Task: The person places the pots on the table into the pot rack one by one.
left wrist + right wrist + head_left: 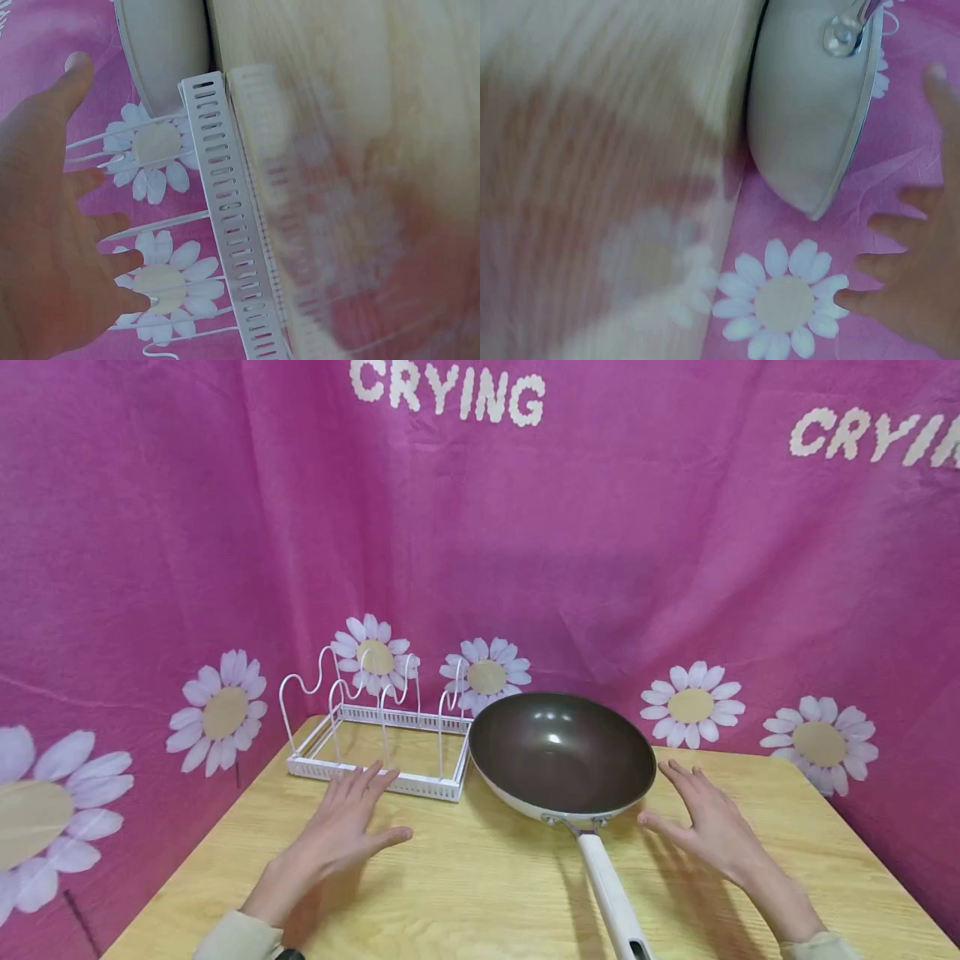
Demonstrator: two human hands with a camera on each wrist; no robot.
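Note:
A deep frying pan (562,756) with a dark inside, a cream outside and a white handle (611,893) stands on the table, its handle pointing toward me. To its left is a white wire rack (375,779) with a slotted rim and several wavy upright dividers. My left hand (341,827) hovers before the rack's front rim with fingers spread, holding nothing; the left wrist view shows the slotted rim (232,225) beyond the fingertips. Just right of the pan, my right hand (708,827) is spread and holds nothing. The pan's cream side (802,112) appears in the right wrist view.
The light wooden table (465,902) reaches back to a pink cloth (585,568) with white daisies and lettering, which hangs behind and along the sides. Pan and rack stand close together near the table's back.

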